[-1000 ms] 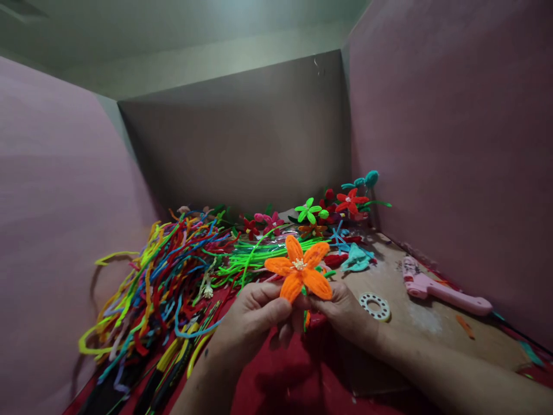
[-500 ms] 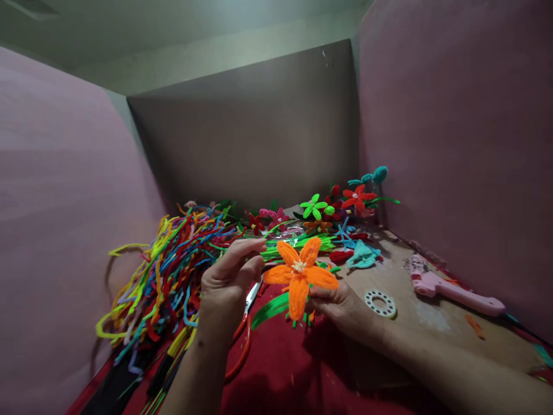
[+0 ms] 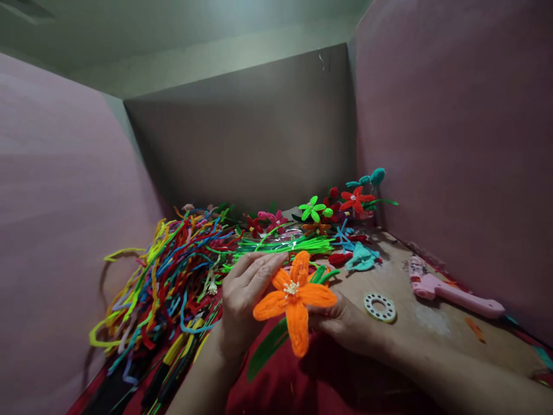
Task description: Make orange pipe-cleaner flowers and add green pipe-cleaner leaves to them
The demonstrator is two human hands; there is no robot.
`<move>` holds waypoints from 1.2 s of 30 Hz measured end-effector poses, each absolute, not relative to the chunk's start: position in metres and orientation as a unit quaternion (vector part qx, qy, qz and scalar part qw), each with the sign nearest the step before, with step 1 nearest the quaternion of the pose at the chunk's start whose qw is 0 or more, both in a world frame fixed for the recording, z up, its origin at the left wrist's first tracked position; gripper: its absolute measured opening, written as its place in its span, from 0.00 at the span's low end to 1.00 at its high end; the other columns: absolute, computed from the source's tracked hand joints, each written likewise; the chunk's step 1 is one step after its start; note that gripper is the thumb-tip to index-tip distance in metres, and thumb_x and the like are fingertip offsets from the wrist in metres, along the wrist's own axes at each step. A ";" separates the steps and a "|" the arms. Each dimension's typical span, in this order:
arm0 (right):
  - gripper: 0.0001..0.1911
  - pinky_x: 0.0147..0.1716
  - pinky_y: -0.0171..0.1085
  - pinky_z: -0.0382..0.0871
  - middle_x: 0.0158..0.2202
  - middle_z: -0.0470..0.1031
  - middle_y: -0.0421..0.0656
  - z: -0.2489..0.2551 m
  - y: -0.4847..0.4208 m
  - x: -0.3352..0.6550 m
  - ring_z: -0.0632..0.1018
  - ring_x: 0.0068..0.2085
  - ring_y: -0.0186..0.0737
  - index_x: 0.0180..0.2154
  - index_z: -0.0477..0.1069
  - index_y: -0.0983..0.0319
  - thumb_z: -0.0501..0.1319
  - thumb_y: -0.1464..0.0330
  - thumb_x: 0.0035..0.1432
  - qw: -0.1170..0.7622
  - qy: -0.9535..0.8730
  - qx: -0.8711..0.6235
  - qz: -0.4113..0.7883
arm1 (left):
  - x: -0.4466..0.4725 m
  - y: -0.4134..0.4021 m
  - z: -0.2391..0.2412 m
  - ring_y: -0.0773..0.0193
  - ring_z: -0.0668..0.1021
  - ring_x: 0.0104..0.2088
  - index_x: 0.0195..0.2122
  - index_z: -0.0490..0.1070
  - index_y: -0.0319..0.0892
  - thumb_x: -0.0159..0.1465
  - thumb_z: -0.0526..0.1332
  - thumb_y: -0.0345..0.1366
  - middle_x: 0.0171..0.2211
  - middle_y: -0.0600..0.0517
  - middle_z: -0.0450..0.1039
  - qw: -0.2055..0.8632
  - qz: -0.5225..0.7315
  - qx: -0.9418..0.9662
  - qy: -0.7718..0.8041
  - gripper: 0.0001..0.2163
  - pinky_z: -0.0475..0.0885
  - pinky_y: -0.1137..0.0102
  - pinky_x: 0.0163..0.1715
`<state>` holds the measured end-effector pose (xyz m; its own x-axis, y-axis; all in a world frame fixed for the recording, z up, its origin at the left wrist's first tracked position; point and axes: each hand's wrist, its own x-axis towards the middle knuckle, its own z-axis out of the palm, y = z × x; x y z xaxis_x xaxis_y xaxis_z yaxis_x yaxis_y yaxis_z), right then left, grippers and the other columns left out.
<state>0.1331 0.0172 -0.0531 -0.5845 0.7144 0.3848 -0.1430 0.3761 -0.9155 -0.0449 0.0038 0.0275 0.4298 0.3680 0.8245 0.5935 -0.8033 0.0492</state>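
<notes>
An orange pipe-cleaner flower (image 3: 295, 297) with a white stamen centre is held up in front of me. My right hand (image 3: 345, 325) grips it from below and behind, fingers closed on its base. My left hand (image 3: 246, 294) sits at the flower's left side, fingers reaching in behind the upper petals and touching them. A green leaf strip (image 3: 266, 347) hangs from the flower's stem toward the lower left. Both hands hover over a red cloth (image 3: 285, 380).
A big tangle of coloured pipe cleaners (image 3: 168, 282) fills the left. Bright green stems (image 3: 285, 245) lie behind the hands. Finished flowers (image 3: 341, 204) stand at the back right. A white ring (image 3: 379, 306) and a pink glue gun (image 3: 449, 288) lie on the brown board at right.
My left hand has come down from its raised pinch and closed in against the flower's left side. The flower has dropped lower and tilted toward me.
</notes>
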 end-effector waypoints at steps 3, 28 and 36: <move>0.08 0.33 0.33 0.66 0.24 0.72 0.38 -0.054 0.017 0.134 0.69 0.27 0.33 0.31 0.78 0.60 0.60 0.68 0.52 0.401 -0.731 -0.196 0.516 | -0.039 0.003 0.023 0.57 0.73 0.40 0.48 0.71 0.45 0.55 0.61 0.28 0.39 0.47 0.76 0.062 -0.480 -0.821 -0.301 0.18 0.67 0.63 0.43; 0.11 0.28 0.31 0.62 0.23 0.69 0.38 -0.055 0.023 0.138 0.68 0.26 0.32 0.28 0.75 0.64 0.57 0.66 0.55 0.425 -0.733 -0.268 0.458 | -0.058 -0.001 0.032 0.75 0.60 0.16 0.23 0.67 0.37 0.56 0.60 0.47 0.15 0.56 0.61 -0.531 -0.468 -0.582 -0.400 0.16 0.53 0.78 0.17; 0.11 0.28 0.30 0.62 0.23 0.68 0.39 -0.049 0.020 0.140 0.68 0.26 0.32 0.27 0.72 0.65 0.54 0.69 0.56 0.387 -0.765 -0.241 0.455 | -0.060 0.013 0.064 0.67 0.73 0.27 0.33 0.75 0.36 0.51 0.64 0.45 0.27 0.49 0.73 -0.477 -0.525 -0.591 -0.385 0.15 0.67 0.74 0.28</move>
